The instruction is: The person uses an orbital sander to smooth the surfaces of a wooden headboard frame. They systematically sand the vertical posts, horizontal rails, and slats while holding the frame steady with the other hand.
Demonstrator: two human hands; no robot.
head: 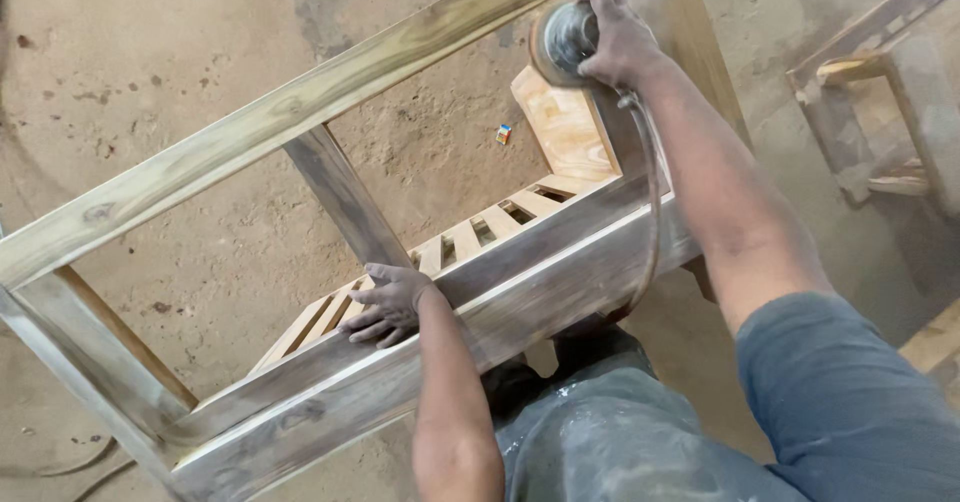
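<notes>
A large wooden furniture frame point(250, 127) with long rails and a row of slats point(470, 242) lies tilted in front of me. My right hand point(620, 37) grips a round disc sander point(565, 42) pressed against the frame's far upper corner. The sander's cord point(652, 192) hangs down along my right forearm. My left hand point(390, 302) rests flat, fingers spread, on the near rail point(540, 272) beside the slats.
The floor point(180, 42) is dusty bare concrete with dark spots. Another wooden frame point(880, 92) stands at the right. A small coloured object point(503, 134) lies on the floor beyond the slats. My dusty grey trousers point(620, 432) fill the bottom edge.
</notes>
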